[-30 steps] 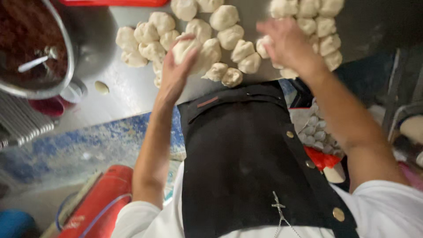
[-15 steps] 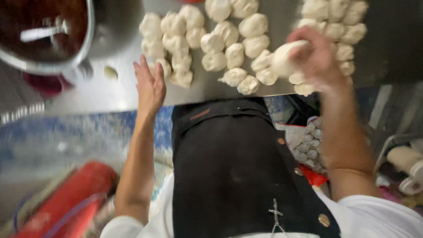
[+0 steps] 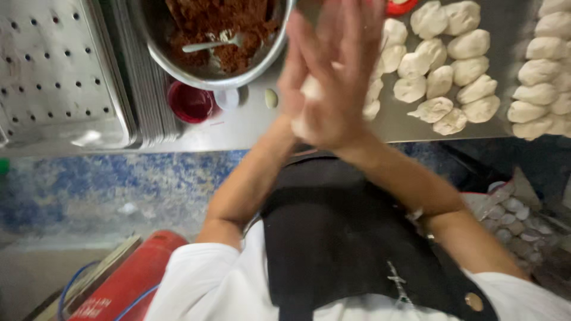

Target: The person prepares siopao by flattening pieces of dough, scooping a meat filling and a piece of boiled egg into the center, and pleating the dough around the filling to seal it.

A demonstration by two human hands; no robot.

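The right hand [image 3: 342, 71] and left hand [image 3: 294, 89] were pressed together around a dough piece [image 3: 309, 89], above the counter [image 3: 250, 128] edge. Mostly hidden, it seemed barely held; a loose squeeze could have dropped it onto the floor [image 3: 119, 184].

The dough piece [image 3: 310, 89] is mostly hidden between the pressed hands — the left hand [image 3: 292, 83] largely behind the motion-blurred right hand [image 3: 339, 71] — while the metal bowl [image 3: 178, 56] of reddish-brown filling, the perforated trays [image 3: 56, 71] and the outer dough balls [image 3: 550, 65] are cut off by the frame's edges.
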